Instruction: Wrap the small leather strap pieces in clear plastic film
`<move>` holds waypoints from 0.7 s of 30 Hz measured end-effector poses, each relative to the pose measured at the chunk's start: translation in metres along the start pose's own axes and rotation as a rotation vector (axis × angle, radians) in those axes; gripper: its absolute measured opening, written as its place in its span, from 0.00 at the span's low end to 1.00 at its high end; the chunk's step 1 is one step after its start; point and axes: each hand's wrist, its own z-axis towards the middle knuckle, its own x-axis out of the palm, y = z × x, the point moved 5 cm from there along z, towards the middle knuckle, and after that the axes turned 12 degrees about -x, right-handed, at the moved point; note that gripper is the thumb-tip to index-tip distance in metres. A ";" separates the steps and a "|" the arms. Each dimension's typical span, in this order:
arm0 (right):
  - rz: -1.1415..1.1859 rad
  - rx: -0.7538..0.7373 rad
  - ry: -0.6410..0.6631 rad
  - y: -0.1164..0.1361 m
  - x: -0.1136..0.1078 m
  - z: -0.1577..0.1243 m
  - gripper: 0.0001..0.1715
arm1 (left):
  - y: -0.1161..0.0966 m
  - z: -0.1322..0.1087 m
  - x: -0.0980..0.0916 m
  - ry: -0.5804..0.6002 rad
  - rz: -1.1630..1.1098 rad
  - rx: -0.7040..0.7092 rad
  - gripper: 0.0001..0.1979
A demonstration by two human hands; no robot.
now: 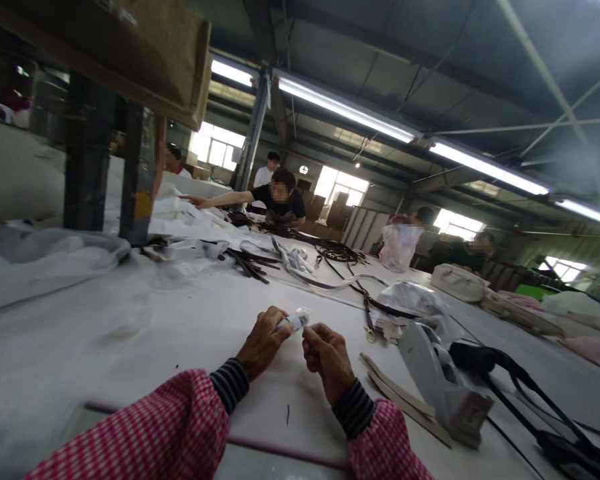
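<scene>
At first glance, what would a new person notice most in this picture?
Two hands meet at the bottom centre: the left hand and right hand together pinch a small white wrapped piece above the white table. To the right lies a grey bag part; dark straps pile behind.

Table [130, 320] – smooth matt white; straps [250, 263] – dark leather-like.

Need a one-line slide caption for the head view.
Left hand and right hand pinch a small white wrapped piece above a white worktable strewn with straps.

Straps [250, 263], pale bag [457, 281], co-worker reaching [280, 200].
</scene>
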 end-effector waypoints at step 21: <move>0.128 0.184 0.021 -0.030 0.004 0.008 0.33 | -0.006 -0.007 0.001 -0.051 0.022 0.057 0.10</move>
